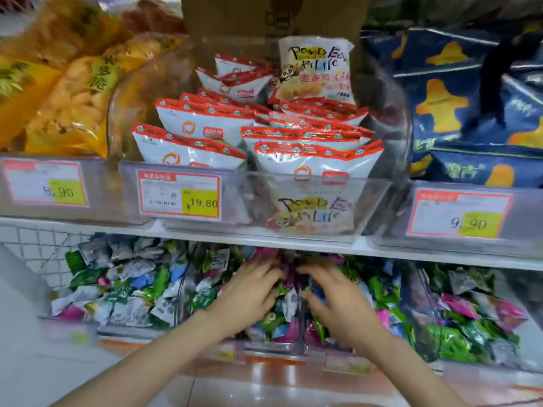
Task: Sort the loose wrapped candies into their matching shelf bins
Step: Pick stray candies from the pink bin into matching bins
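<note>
Loose wrapped candies in green, white, pink and blue fill several clear bins on the lower shelf. Both my hands reach into the middle bin. My left hand lies palm down on the candies, its fingers stretched toward a dark purple candy at the back. My right hand is beside it, fingers curved over the pile and thumb out, its fingertips near the same purple candy. Whether either hand pinches a candy is hidden by the fingers.
The upper shelf edge hangs just above my hands. On it stand a clear bin of red-and-white packets, yellow snack bags at left and blue bags at right. A wire basket side bounds the lower left.
</note>
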The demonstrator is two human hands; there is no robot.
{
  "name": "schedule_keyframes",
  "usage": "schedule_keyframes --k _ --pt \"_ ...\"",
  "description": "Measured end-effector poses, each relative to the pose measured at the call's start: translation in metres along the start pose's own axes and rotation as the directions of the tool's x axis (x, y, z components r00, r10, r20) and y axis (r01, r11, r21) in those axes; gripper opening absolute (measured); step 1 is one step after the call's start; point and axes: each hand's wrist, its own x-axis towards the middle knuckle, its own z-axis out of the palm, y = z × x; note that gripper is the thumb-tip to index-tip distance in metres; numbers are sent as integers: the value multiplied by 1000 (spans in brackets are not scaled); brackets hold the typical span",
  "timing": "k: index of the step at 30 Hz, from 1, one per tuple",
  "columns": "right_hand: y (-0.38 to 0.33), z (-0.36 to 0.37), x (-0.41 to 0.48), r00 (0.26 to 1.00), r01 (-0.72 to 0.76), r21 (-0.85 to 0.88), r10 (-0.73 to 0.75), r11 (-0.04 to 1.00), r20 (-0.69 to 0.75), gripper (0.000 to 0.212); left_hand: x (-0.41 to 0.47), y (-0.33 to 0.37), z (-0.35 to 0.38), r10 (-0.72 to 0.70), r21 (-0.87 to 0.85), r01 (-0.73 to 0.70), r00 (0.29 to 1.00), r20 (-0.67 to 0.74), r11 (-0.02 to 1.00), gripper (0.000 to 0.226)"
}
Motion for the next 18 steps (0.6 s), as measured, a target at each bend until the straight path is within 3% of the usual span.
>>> schedule_keyframes --k 9,14,18 --pt "11 20 -5 964 194 -123 -212 973 -158 30 -8 -6 8 -53 -43 51 997 -63 998 26" --pt "8 25 -14 950 204 -180 -239 962 -200 31 -22 6 2 -86 -87 81 995 -54 993 28" --pt "6 23 -30 949 189 -87 -205 978 -239 28 -40 13 -11 -100 -201 86 993 -61 976 30"
